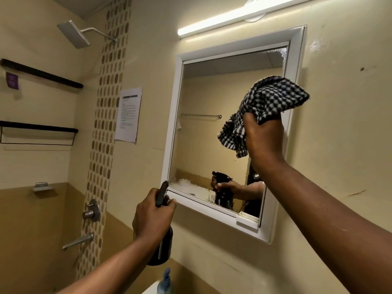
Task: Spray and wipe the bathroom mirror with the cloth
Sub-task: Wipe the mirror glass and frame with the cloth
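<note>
Crowding mirror (207,128): cloth (273,98), spray bottle (162,240), soap dispenser (165,282).

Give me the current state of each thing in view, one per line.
Mirror: wet film along the bottom edge and top right corner, middle looks clear.
Cloth: bunched, held up at the mirror's right side.
Spray bottle: upright, nozzle toward the mirror's lower left corner.
Right hand: shut on the cloth.
Left hand: shut on the spray bottle.
Light bar: on.

Mirror (212,132) on wall, cloth (273,98) at its right edge, spray bottle (161,240) below-left, shower head (73,33) far left.
</note>
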Tool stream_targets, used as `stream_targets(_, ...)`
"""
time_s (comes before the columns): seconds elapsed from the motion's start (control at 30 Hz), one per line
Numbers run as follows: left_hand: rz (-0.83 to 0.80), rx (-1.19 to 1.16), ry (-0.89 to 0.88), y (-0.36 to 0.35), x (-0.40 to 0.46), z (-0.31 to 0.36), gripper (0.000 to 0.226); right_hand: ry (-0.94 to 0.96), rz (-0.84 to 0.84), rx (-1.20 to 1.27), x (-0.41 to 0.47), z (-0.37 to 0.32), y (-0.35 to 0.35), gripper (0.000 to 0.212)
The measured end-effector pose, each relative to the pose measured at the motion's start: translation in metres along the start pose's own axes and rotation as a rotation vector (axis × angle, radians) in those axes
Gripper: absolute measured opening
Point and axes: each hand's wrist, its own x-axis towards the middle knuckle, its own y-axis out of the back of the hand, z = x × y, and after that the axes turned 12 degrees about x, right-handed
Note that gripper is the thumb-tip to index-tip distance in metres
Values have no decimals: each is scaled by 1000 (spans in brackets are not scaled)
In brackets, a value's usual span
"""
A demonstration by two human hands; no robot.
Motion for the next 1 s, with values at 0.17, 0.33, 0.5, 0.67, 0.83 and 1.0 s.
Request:
stream_targets(0.17,18,-84,-24,0,4,14,9,255,198,-245,1,-13,3,34)
stream_targets(0.33,-56,-178,-52,4,6,41,8,349,212,-506,23,-14,21,62)
stream_targets(0.5,-108,-317,-103,13,3,68,4,855,355,-597,48,-28,22,58)
stream_targets(0.67,-122,-367,-123,26,3,88,3,1053,343,-713,79,-35,13,61)
stream_targets(0.83,-121,-420,-162,36,8,94,4,854,58,-1098,100,-27,-7,70)
stream_targets(1.0,-110,-422,-150,40,19,88,5,594,-84,-1408,114,-1,-21,70)
